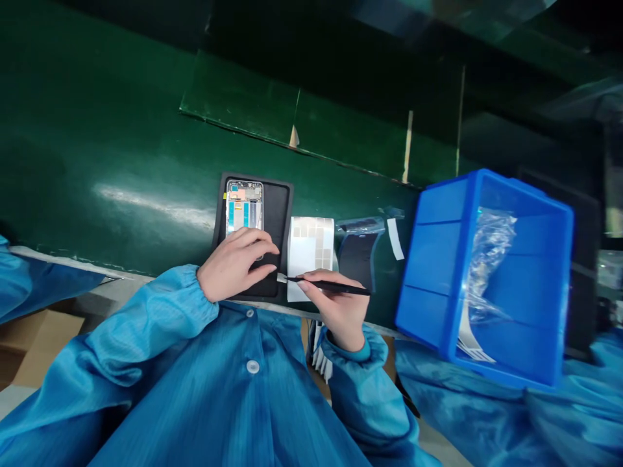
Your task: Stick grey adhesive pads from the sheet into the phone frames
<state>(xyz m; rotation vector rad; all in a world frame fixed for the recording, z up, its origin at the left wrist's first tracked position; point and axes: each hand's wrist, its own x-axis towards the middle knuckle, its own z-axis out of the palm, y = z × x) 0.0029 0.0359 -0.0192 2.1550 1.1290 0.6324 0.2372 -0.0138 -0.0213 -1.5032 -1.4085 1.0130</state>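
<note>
An opened phone (244, 206), its inner parts bare, lies in the left half of a black tray (279, 227). My left hand (237, 263) rests over the phone's lower end, hiding it, with the thumb apart from the bent fingers. Held in my right hand (341, 316) is a pair of black tweezers (335, 285), pointing left. At their tip, by the tray's right edge, is a small pale piece (281, 277), too small to name. Beneath the tweezers lies a white sheet of square stickers (309, 241), with several greyish squares on it.
Right of the sheet lie a dark film-like sheet (357, 256) and a white strip (395, 239). A blue bin (433, 259) stands tilted at the right, holding clear plastic wrapping (489, 259). The green table (121, 162) extends left. Other people's blue sleeves show at both sides.
</note>
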